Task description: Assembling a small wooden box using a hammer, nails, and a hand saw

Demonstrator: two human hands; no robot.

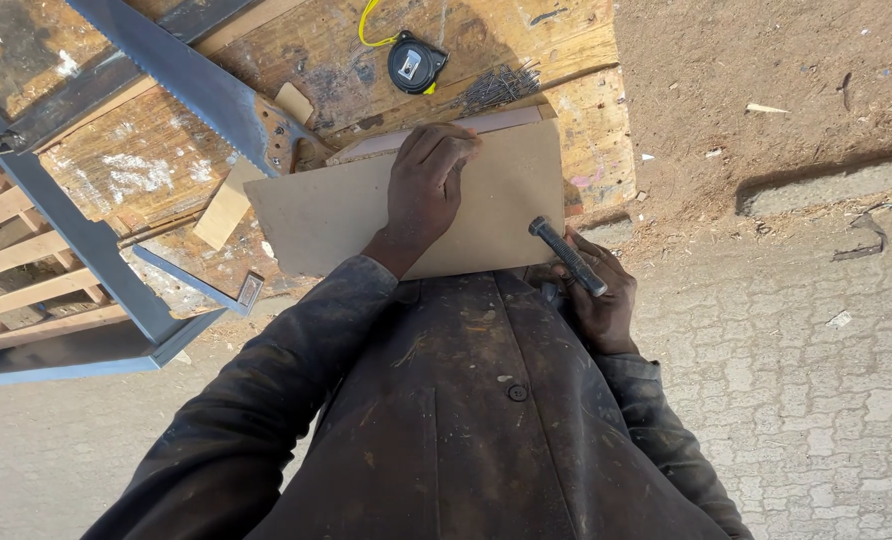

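The desk (566, 110) is a worn wooden top, scarred and paint-stained, filling the upper middle of the view. A grey metal frame (86, 240) stands at its 9 o'clock side, with wooden slats (16, 260) behind it. A tan board (326, 215) lies flat on the desk, its near edge toward the person. A saw (191, 80) lies at the board's 11 o'clock, blade running up and left, handle end just beside the board's corner. A small wood offcut (224, 205) rests at the board's 9 o'clock.

The left hand (424, 190) lies palm down on the board, fingers together and pressed at its far edge. The right hand (594, 300) sits at the board's 4 o'clock corner, fingers clamped on a hammer handle (566, 255); the hammer head is hidden. A black tape measure (412, 63) with a yellow strap lies at the board's 12 o'clock, a pile of nails (501, 85) just beside it at 3 o'clock.
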